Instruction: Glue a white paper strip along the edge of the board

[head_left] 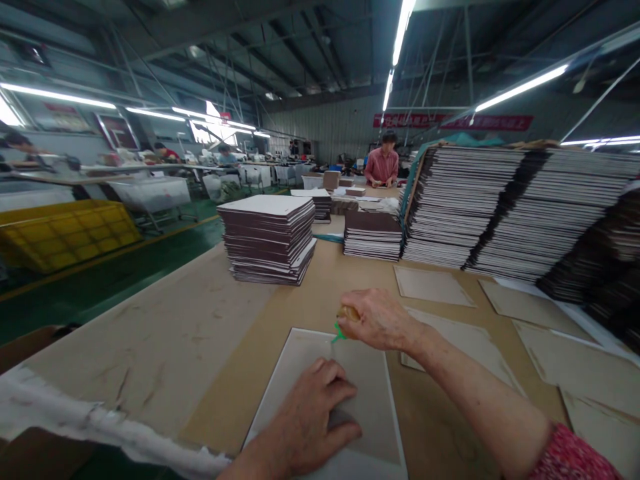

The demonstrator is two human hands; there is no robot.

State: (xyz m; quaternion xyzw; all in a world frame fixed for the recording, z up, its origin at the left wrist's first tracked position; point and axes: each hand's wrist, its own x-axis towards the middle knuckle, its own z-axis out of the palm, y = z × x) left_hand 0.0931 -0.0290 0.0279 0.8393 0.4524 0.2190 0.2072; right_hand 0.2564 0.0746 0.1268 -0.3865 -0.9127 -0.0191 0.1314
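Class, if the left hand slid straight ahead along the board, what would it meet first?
The left hand would probably meet the green nozzle at the right hand first, though depth is unclear.

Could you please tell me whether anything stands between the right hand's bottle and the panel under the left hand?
Nothing visible does: the green nozzle of the bottle in the right hand points down at the panel near its far edge; the left hand lies closer in.

Red banner (453,122) on back wall: pale characters, too blurred to read; no text legible.
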